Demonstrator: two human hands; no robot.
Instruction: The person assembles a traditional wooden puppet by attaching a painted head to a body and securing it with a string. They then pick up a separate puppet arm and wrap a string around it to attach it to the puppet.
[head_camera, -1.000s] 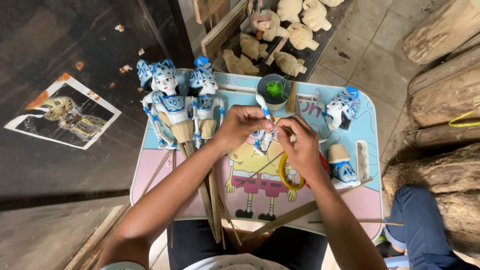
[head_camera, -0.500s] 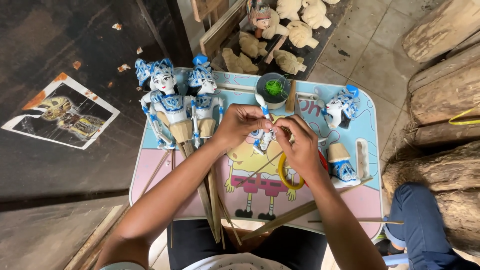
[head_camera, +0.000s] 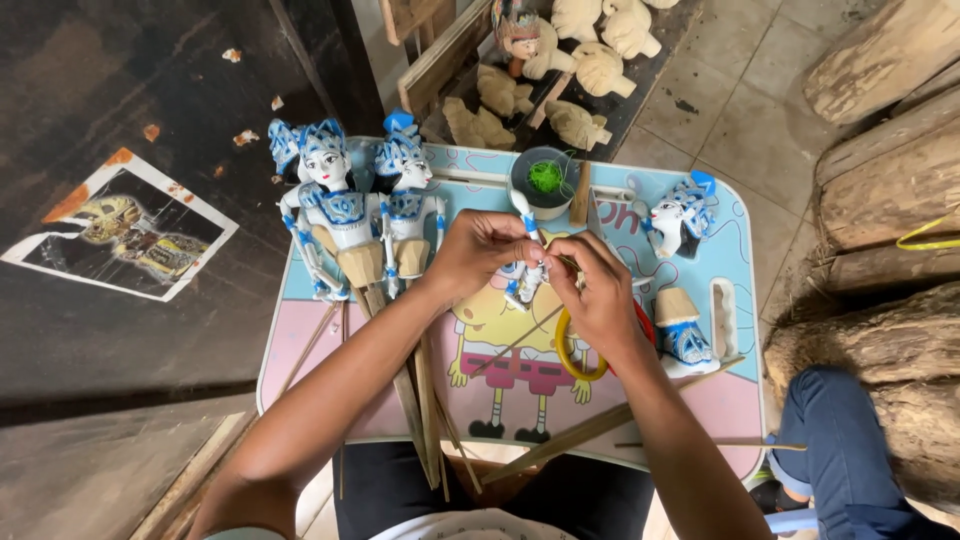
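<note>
Pinched by both hands (head_camera: 540, 265) beside the cup (head_camera: 541, 180), a puppet arm (head_camera: 522, 283) is being fitted; fine alignment is needed next.

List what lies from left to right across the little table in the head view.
Two blue-and-white puppets → left hand → small puppet arm → right hand → puppet torso → white oblong piece.

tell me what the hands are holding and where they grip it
Both hands pinch a small blue-and-white puppet arm: the left hand at its upper end, the right hand at its side. The exact finger contact is hidden.
</note>
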